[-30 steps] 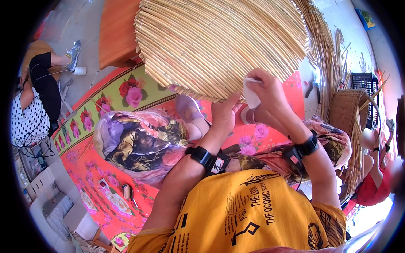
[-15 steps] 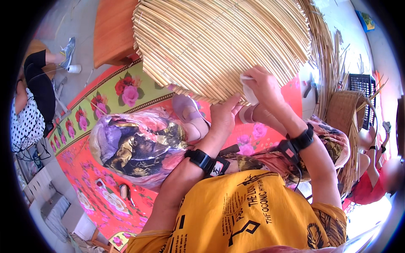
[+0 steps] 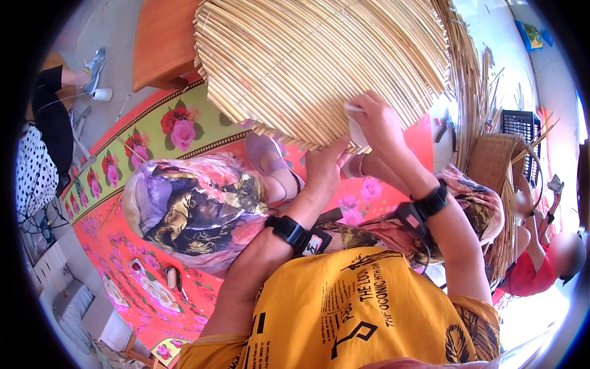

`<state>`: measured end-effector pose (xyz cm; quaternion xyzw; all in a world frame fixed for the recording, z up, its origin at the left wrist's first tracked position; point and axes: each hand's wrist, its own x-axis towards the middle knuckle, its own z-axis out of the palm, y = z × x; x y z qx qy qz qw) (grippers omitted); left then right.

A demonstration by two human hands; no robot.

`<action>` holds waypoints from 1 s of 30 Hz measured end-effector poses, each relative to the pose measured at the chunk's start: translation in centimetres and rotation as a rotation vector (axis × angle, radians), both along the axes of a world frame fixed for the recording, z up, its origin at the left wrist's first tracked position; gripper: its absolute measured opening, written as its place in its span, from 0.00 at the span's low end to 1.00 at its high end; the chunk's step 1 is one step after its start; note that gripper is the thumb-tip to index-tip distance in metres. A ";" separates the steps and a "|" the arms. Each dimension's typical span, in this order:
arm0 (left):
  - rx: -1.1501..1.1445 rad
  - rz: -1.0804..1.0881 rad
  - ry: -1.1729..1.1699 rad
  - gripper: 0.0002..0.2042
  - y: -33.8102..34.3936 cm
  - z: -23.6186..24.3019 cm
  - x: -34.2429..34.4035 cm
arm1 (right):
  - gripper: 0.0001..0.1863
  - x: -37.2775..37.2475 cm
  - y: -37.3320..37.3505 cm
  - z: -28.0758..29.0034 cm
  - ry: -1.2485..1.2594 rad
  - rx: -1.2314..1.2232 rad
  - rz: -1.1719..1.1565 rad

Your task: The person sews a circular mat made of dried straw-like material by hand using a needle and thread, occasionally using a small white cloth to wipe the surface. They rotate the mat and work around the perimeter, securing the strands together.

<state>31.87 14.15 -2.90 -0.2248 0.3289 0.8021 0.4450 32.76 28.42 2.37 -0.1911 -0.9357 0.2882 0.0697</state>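
Note:
A round mat of pale reed stalks (image 3: 307, 67), laid side by side and bound by thin cross lines of thread, reaches from the top of the view to my hands. At its near edge my left hand (image 3: 324, 165) is closed, thumb and fingers pinching the stalk ends. Just right of it, my right hand (image 3: 380, 123) is closed on a flat white piece (image 3: 357, 128) held against the mat near its rim. Fingers partly cover that piece, so its exact kind is unclear.
A red floral cloth (image 3: 141, 246) lies beneath me, with an orange wooden table (image 3: 163, 43) at the far left. A white thread spool (image 3: 102, 94) is near another person's shoe. Loose reeds (image 3: 470, 74), pliers (image 3: 453, 132) and a black crate (image 3: 522, 126) are on the right.
My right hand and the white piece have shifted slightly left and up along the mat's edge. The left hand keeps its hold. The view has moved a little.

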 end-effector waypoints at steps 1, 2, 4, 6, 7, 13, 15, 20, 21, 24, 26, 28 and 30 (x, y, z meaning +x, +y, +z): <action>-0.029 -0.003 0.001 0.16 0.0 0.0 0.0 | 0.08 -1.2 -0.3 -0.1 0.020 0.001 0.003; -0.038 0.004 0.004 0.18 -0.2 -0.1 -0.1 | 0.08 -2.0 -0.4 -0.3 0.043 0.001 0.008; -0.057 0.019 0.010 0.20 -0.4 -0.4 -0.3 | 0.07 -1.9 -0.5 -0.2 0.033 0.001 0.009; -0.033 0.008 0.022 0.17 -0.5 -0.2 -0.4 | 0.08 -0.1 -0.5 -0.2 -0.033 -0.025 -0.030; -0.019 0.003 0.027 0.16 -0.4 -0.2 -0.4 | 0.08 1.3 -0.1 -0.5 -0.016 0.000 -0.012; -0.061 -0.023 -0.002 0.17 -0.4 -0.4 0.0 | 0.08 -1.9 -0.9 0.0 0.059 0.001 -0.003; -0.056 0.009 0.014 0.19 -0.5 -0.6 0.0 | 0.09 -3.0 -0.6 -0.3 0.083 -0.027 0.028; -0.022 0.022 0.013 0.18 -0.2 -1.0 0.1 | 0.10 2.1 0.7 0.5 -0.106 -0.100 -0.004; -0.026 0.001 0.022 0.18 -0.3 -1.1 0.1 | 0.10 3.3 1.1 0.5 -0.124 -0.127 -0.014; -0.022 -0.017 0.029 0.17 -0.5 -0.9 0.0 | 0.14 3.6 0.9 1.1 -0.172 -0.236 -0.136; -0.007 -0.005 0.027 0.17 -0.5 -0.9 0.0 | 0.16 2.2 0.7 1.6 -0.253 -0.280 -0.233; 0.015 0.018 0.025 0.19 -0.5 -1.2 0.1 | 0.18 1.6 0.3 1.0 -0.266 -0.266 -0.300; 0.011 0.030 0.010 0.20 -0.4 -1.0 0.1 | 0.19 0.9 0.5 0.9 -0.319 -0.243 -0.327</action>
